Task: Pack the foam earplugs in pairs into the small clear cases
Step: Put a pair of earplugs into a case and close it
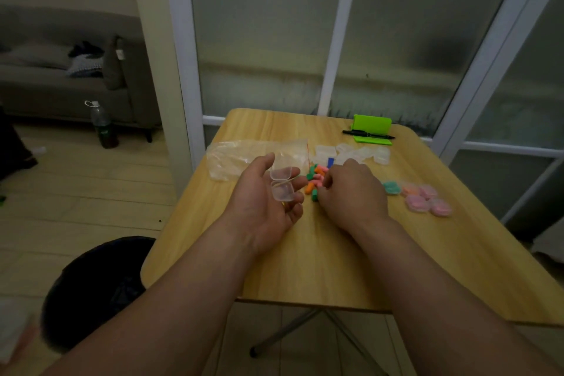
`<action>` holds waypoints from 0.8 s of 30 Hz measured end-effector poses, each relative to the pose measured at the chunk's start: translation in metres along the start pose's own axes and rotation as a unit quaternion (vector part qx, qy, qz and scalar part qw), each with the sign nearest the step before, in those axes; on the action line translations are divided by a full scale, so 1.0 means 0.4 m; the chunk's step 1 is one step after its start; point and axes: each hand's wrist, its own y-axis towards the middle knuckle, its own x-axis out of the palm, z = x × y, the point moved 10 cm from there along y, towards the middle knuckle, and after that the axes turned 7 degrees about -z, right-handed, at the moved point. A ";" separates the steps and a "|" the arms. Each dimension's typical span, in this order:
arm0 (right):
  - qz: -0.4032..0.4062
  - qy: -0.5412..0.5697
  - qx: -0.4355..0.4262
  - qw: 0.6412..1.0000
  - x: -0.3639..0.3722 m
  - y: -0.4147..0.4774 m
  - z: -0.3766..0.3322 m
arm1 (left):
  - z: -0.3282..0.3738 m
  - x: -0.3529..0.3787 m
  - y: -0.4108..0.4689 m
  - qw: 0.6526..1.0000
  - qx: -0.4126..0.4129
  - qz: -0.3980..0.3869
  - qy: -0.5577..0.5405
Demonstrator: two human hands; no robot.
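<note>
Earplug packing, part done: stock at this moment

Left hand (268, 192): palm up above the table's (335, 253) left part, fingers curled under an open clear case (282, 185), thumb by its raised lid. Nothing shows inside the case.

Right hand (351, 189): back to the camera, fingers bent down into the loose earplugs (316, 181). Whether they grip one cannot be told; the fingertips are hidden.

Loose earplugs: small heap of orange, green and pink pieces, mid-table, between the two hands. Count not readable.

Filled cases (427, 201): cluster at the right, closed, pink and orange contents; one teal-filled case (391, 188) sits just beside the right hand. About five or six in all, judged done.

Empty cases (354, 154): clear heap behind the earplugs, near the far edge.

Plastic bag (241, 159): crumpled, far left of the table.

Sundries: green holder (370, 128) with black pen (367, 133), far edge.

Assessment: several pairs packed; the heap and the empty cases remain, and the case in hand awaits its pair. Roughly midway.
</note>
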 end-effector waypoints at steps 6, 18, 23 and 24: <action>-0.002 0.017 0.013 1.000 -0.004 0.001 0.001 | -0.005 -0.005 -0.005 1.000 -0.001 0.007 0.014; 0.015 0.233 0.034 0.972 -0.094 -0.064 0.116 | -0.058 0.021 -0.008 0.998 -0.043 0.007 0.036; 0.002 0.332 -0.029 0.943 -0.127 -0.121 0.095 | -0.083 0.038 0.002 0.996 -0.062 -0.025 0.058; -0.001 0.343 -0.040 0.938 -0.131 -0.131 0.085 | -0.087 0.043 0.004 0.996 -0.063 -0.034 0.060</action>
